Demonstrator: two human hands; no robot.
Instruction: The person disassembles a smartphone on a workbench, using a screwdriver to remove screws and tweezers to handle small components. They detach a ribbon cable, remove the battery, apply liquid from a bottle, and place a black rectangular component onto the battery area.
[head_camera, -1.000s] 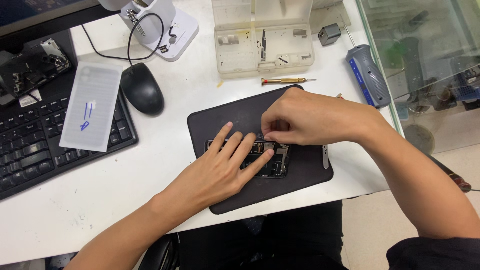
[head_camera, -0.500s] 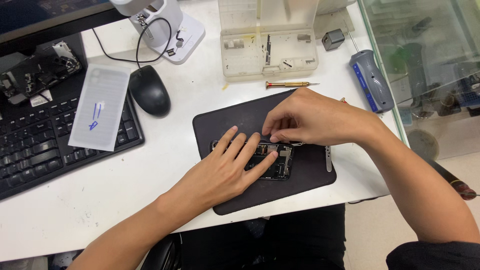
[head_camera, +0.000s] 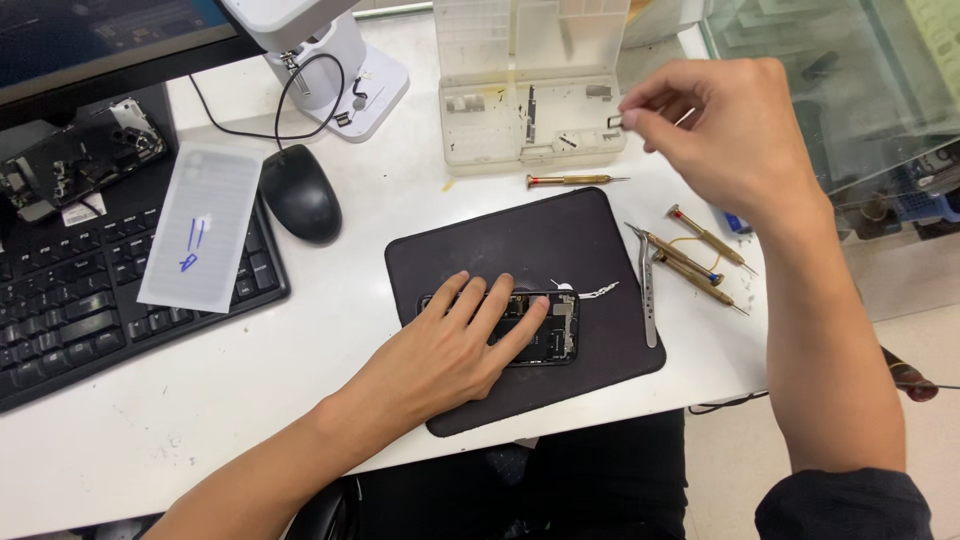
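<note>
Left hand (head_camera: 450, 345): mine, laid flat with fingers spread, pressing down on the opened phone; it grips nothing.
Opened phone (head_camera: 545, 325): lying lengthwise on the mat, back off, insides showing; its left part is under my fingers.
Mat (head_camera: 530, 240): dark, rounded corners, on the white surface (head_camera: 380, 210) at its near edge.
Thin pale strip (head_camera: 590, 292): on the mat, just beside the phone's right end.
Tweezers (head_camera: 647, 285): at the mat's right edge, lying near to far.
Screwdrivers (head_camera: 695, 255): three brass-handled, on the surface right of the mat; a fourth (head_camera: 572, 180) lies just beyond the mat.
Keyboard (head_camera: 90, 300): black, at left, with a pale screen film (head_camera: 203, 238) resting across it.
Mouse (head_camera: 300, 192): black, between keyboard and mat.
Right hand (head_camera: 725, 130): mine, raised, thumb and forefinger pinched on a tiny dark part (head_camera: 614, 121), other fingers curled.
Parts tray (head_camera: 530, 95): clear plastic, far side, just below that pinch.
</note>
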